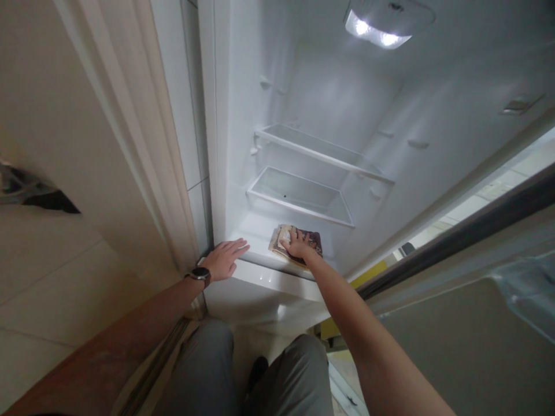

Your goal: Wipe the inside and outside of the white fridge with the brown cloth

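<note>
The folded brown-and-cream cloth lies on the fridge floor, below the lower shelf and directly beneath the right hand — its fingers spread loosely across the top — while the left hand, fingers outstretched, is at the fridge's front left edge.

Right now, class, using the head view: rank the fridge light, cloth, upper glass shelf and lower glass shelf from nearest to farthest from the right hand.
1. Cloth: directly under the right hand.
2. Lower glass shelf: just above.
3. Upper glass shelf: higher.
4. Fridge light: at the top.
</note>
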The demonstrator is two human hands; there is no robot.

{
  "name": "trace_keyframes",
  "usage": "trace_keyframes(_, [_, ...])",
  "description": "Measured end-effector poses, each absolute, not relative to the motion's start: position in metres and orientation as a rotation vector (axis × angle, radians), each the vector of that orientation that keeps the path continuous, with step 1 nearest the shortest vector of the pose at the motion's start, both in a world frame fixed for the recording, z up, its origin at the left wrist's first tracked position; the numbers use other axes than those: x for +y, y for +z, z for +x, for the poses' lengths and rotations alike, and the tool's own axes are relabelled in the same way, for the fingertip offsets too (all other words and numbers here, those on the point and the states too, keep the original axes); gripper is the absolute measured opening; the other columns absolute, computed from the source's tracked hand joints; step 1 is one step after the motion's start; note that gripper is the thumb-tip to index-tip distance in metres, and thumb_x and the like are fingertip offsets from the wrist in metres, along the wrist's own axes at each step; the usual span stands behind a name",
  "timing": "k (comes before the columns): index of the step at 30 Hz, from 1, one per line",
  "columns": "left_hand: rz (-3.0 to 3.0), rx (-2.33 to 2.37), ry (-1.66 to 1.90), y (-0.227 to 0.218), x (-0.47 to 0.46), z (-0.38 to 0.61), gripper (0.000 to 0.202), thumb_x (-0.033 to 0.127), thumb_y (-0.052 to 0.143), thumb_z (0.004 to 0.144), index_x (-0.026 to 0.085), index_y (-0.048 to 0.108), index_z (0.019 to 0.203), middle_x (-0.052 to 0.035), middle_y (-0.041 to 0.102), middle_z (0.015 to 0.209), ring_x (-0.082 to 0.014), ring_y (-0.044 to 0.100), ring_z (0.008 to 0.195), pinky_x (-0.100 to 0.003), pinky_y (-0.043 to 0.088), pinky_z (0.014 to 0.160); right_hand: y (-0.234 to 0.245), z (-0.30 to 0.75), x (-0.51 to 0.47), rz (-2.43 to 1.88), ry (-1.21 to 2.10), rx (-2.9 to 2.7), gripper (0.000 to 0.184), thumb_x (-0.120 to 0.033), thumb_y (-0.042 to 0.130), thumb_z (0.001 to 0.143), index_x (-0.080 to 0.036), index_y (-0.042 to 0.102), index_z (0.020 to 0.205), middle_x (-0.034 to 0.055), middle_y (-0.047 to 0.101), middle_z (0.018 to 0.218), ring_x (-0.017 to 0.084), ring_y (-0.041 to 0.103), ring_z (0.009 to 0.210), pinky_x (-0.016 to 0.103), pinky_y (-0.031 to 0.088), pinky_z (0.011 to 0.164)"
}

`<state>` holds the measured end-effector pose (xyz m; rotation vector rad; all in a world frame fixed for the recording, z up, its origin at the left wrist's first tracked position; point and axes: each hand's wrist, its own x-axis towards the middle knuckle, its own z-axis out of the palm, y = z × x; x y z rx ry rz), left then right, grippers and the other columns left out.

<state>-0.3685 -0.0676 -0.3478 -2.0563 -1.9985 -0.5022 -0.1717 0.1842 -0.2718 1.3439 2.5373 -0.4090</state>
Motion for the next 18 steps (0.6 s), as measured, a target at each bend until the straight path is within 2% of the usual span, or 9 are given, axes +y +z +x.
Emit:
trace_keyframes(8, [-2.044,-1.995,-0.601,-0.364,-0.061,-0.378,0.076,0.01,0.046,0.078,0.022,0.05,0.152,-0.006,0.047,0.159,-0.0232,0.039,0.149,-0.044,0.03,0.123,-0.27,-0.175,0.188,1.313,-0.381,2.543,0.093,-0.085,0.029,0.089,-0.034,0.011,0.166,0.0033,-0.005,0.174,0.047,-0.009,0.156,0.08,0.006,0.116])
trace_keyframes(13, [-2.022,-1.997,-0.767,-0.366,-0.062,-0.377,0.067,0.012,0.042,0.083,0.02,0.054,0.148,-0.0032,0.05,0.157,-0.0199,0.042,0.145,-0.041,0.028,0.123,-0.273,-0.174,0.192,1.289,-0.398,2.569,0.097,-0.086,0.026,0.088,-0.031,0.009,0.166,0.0059,-0.006,0.173,0.048,-0.007,0.155,0.081,0.005,0.115])
trace_keyframes(18, [-2.019,-1.966,-0.899,-0.371,-0.062,-0.377,0.066,0.009,0.037,0.086,0.021,0.05,0.149,0.0015,0.049,0.157,-0.0156,0.04,0.144,-0.045,0.029,0.122,-0.273,-0.174,0.194,1.267,-0.388,2.585,0.098,-0.089,0.025,0.086,-0.034,0.007,0.166,0.0053,-0.005,0.173,0.05,-0.006,0.155,0.082,0.006,0.115])
